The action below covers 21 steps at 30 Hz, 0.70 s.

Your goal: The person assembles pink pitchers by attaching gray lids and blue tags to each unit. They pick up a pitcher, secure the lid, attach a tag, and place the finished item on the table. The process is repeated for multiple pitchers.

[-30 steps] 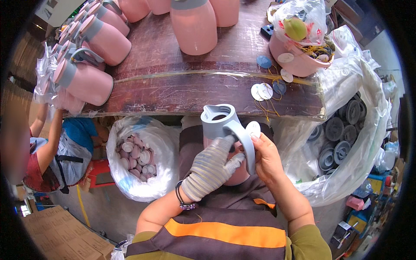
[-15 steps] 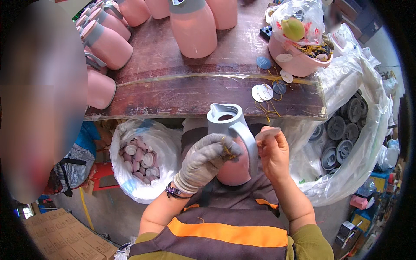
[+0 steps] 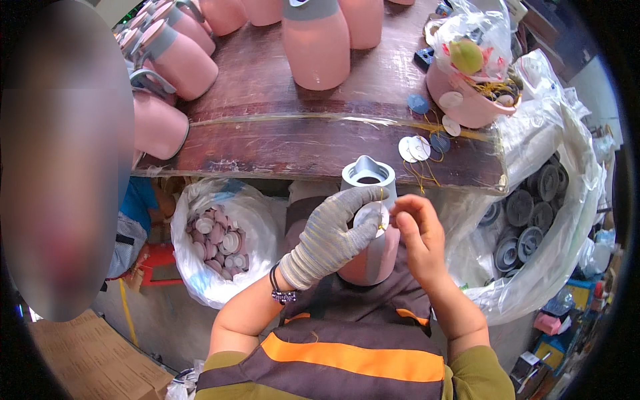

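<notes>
Pinching the tag (image 3: 371, 215) (short of table edge (image 3: 280, 172)): gloved left hand (image 3: 330, 232).

A scuffed red-brown table (image 3: 257, 77) carries everything here, clear tape (image 3: 293, 121) running across its top. From the tabletop's middle, clustered pink jugs (image 3: 190, 65) with grey collars fill nine to eleven o'clock; a larger-looking jug (image 3: 317, 57) stands at twelve, a small dark object (image 3: 423, 59) sits at two, a pink tub (image 3: 460, 112) at three, and corded round tags (image 3: 419, 148) lie at four.

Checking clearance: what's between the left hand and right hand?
Head view: a white round tag between left hand and right hand, pink jug behind.
</notes>
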Tool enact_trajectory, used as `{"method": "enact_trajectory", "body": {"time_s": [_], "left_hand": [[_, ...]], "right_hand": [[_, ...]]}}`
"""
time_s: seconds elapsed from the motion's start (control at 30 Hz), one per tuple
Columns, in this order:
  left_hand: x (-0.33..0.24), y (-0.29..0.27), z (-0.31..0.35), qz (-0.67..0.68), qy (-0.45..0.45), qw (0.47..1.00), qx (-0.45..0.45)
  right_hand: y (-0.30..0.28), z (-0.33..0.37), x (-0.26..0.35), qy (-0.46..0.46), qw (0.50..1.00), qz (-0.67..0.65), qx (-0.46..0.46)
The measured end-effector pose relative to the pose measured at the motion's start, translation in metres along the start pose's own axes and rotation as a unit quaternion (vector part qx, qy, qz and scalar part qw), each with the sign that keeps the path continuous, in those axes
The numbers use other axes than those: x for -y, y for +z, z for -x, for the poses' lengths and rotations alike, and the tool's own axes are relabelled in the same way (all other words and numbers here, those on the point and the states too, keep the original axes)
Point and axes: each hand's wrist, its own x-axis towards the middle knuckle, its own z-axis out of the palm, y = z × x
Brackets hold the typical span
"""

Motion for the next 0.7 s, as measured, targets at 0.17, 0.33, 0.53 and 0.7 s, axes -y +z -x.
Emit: {"method": "enact_trajectory", "body": {"time_s": [0.17, 0.33, 0.53, 0.7], "left_hand": [[0.014, -0.023, -0.011, 0.018, 0.086, 0.992, -0.087], [0.047, -0.081, 0.019, 0.177, -0.002, 0.960, -0.217], [0.087, -0.030, 0.109, 0.119, -0.041, 0.992, 0.018], [0.122, -0.062, 0.125, 0.249, -0.158, 0.953, 0.065]], "right_hand": [[0.002, 0.036, -0.009, 0.207, 0.953, -0.155, 0.156], [-0.006, 0.037, 0.012, 0.182, 0.962, -0.148, 0.141], [-0.005, 0.043, -0.007, 0.128, 0.988, -0.029, 0.081], [0.028, 0.036, -0.005, 0.166, 0.975, 0.027, 0.144]]}}
